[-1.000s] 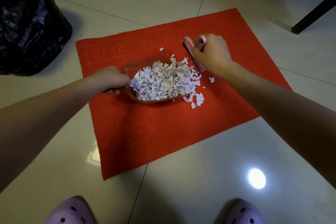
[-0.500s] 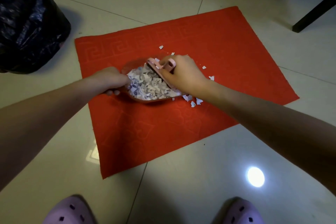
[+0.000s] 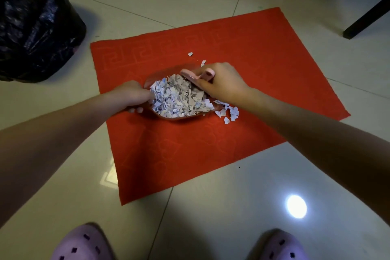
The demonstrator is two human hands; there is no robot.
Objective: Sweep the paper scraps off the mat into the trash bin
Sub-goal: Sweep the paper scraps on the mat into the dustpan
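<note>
While the left grip (image 3: 130, 97) clasps the heaped dustpan (image 3: 158, 75) and the right grip (image 3: 223, 84) clasps the brush (image 3: 191, 75), tilting may spill scraps (image 3: 179, 99); loose ones lie on the mat (image 3: 190, 154).

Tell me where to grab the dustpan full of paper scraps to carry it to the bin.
Take the dustpan by its handle end on the left, where the left hand grips it, coming from the left. Its open mouth faces right and the paper scraps heap above the rim, so holding it level from behind probably spills least.
</note>
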